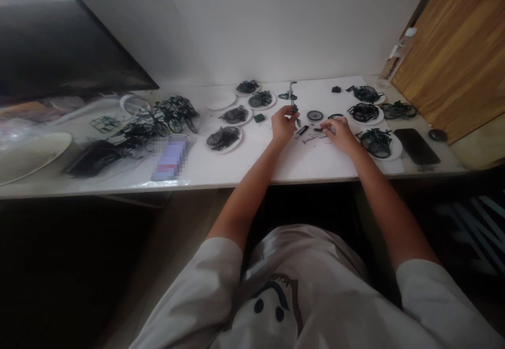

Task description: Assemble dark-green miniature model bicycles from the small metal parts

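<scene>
Worktop point(252, 167) white and glossy; plates point(221, 100) white, carrying black and dark green parts point(223, 137). Frame point(292, 95) dark green with a pale grey top; wheel point(314, 115) black with a grey centre; phone point(417, 146) plain black. Board point(453, 54) honey brown with streaked wood grain; shirt point(335, 307) off-white, printed with a black face with two oval eyes.

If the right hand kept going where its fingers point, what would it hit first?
The right hand would likely meet the small loose parts first, then the left hand holding a green part.
</scene>
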`<state>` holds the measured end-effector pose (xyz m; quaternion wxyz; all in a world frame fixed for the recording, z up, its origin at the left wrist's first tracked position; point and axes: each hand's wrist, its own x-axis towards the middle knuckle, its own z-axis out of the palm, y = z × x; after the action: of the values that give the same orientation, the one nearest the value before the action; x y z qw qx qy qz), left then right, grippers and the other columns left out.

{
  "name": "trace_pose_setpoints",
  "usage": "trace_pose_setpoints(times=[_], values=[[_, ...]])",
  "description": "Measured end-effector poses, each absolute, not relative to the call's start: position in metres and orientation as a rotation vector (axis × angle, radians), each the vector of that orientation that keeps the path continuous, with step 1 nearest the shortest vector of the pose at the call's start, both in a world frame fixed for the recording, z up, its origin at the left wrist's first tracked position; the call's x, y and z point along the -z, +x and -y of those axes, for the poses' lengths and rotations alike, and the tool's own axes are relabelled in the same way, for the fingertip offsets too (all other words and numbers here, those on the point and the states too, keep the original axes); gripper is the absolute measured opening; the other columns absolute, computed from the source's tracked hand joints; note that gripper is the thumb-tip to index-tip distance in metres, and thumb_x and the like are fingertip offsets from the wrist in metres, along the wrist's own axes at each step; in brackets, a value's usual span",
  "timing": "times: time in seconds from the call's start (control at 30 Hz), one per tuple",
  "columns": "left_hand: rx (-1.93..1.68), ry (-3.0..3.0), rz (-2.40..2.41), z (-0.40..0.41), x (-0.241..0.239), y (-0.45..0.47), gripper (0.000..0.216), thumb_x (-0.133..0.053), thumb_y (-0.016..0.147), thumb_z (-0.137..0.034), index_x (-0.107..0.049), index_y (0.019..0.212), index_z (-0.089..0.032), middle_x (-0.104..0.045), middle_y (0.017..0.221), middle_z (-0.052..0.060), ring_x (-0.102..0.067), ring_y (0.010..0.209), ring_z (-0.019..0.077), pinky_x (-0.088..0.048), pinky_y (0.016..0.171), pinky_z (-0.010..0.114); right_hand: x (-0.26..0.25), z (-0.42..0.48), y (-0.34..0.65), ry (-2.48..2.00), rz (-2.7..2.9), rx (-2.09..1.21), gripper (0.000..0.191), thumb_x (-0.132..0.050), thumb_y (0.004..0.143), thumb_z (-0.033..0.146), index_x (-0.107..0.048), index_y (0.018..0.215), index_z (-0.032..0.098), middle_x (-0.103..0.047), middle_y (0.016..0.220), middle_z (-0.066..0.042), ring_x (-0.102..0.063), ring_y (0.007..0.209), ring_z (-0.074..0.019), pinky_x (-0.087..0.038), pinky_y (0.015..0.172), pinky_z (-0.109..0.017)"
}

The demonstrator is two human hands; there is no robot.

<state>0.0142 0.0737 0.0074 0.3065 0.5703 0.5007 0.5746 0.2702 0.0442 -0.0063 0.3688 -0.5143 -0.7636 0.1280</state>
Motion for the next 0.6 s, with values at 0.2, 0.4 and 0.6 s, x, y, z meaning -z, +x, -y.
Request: trace_pose_setpoints(times=[0.2,0.4,0.6], values=[[-1.513,1.502,-1.318,-0.073,-0.008,0.015,0.022,-0.079,0.1,-0.016,-0.082,0.121,-0.023,-0.08,0.106,0.004,-0.064,0.059,0.0085,-0.052,0.057,0.023,0.0057,-0.0448,0.2696,-1.319,1.957,-0.321,0.022,-0.066,0.102,0.024,-0.082,0.117,0.027,-0.083,0.114,-0.012,-0.068,0.129,-0.0362,-0.05,0.128,-0.061],[-1.503,1.494,-1.332,-0.07,-0.0119,0.0139,0.021,-0.078,0.1,-0.015,-0.082,0.119,-0.022,-0.079,0.105,0.005,-0.061,0.056,0.0082,-0.052,0.057,0.026,0.0091,-0.0474,0.2695,-1.281,1.914,-0.317,0.021,-0.066,0.1,0.021,-0.081,0.115,0.026,-0.083,0.109,-0.012,-0.075,0.118,-0.0333,-0.056,0.121,-0.055],[-1.514,1.474,-1.374,-0.073,-0.0107,0.0125,0.019,-0.077,0.1,-0.016,-0.08,0.118,-0.023,-0.08,0.104,0.004,-0.061,0.057,0.0082,-0.054,0.059,0.025,0.0082,-0.0484,0.2722,-1.341,1.855,-0.256,0.017,-0.071,0.099,0.026,-0.083,0.111,0.027,-0.084,0.11,-0.012,-0.076,0.117,-0.0351,-0.059,0.113,-0.056]])
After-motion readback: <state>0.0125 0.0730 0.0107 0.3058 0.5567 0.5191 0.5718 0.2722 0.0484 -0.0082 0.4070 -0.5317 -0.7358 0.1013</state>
